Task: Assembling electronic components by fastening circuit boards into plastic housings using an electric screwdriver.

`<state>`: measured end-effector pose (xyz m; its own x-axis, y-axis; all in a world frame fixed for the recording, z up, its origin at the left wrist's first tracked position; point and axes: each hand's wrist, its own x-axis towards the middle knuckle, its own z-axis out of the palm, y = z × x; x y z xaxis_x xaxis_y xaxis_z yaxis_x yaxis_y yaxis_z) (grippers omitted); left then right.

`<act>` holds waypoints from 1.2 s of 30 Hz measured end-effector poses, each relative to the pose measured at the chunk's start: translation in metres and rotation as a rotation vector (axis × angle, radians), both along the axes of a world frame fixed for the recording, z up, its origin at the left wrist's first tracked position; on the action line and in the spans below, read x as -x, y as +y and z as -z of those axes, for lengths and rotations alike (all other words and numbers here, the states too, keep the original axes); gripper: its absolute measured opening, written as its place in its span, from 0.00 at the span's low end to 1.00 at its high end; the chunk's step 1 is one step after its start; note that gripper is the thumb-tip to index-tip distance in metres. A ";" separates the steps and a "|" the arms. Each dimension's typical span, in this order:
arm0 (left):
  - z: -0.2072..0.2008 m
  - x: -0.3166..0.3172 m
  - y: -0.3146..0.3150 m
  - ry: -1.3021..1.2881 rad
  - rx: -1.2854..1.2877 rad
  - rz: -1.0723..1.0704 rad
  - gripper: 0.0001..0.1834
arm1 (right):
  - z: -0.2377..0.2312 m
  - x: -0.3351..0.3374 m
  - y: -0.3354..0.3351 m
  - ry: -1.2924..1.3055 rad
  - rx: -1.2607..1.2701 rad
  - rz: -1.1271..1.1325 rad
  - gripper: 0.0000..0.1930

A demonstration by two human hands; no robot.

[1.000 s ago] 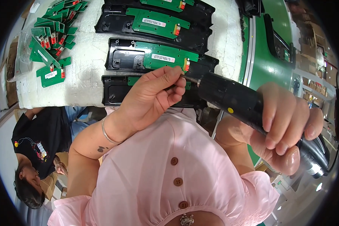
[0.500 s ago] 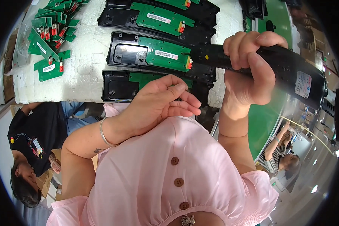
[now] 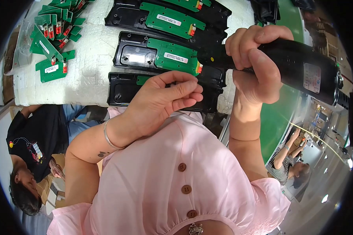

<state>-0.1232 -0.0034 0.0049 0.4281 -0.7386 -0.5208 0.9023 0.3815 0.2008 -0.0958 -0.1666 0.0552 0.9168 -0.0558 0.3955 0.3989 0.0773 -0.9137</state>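
Note:
My right hand is wrapped round a thick black electric screwdriver with a pale label. Its dark nose points left over the right end of a black plastic housing, near the red and yellow connector of the green circuit board lying in it. The exact tip is hard to make out. Closer to my body, my left hand hovers over the nearest black housing, thumb and fingertips pinched together. Whatever they hold is too small to see. That hand partly covers the nearest housing's green board.
More black housings with green boards lie in a row farther away on white foam. Loose green boards are heaped at the left. A green work surface runs along the right. One person sits at left, another at far right.
My left fingers have drawn from a loose curl into a tighter pinch and moved slightly up. The right hand and screwdriver have shifted a little left and away from my body.

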 end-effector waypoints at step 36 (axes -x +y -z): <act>0.014 -0.003 -0.006 0.054 0.175 -0.085 0.09 | -0.065 0.035 -0.023 0.074 -0.146 -0.400 0.15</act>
<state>-0.1202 -0.0092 -0.0087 0.4674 -0.7822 -0.4119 0.8732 0.4814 0.0767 -0.1304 -0.1898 0.1201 0.9029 0.2595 0.3426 0.2451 0.3437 -0.9065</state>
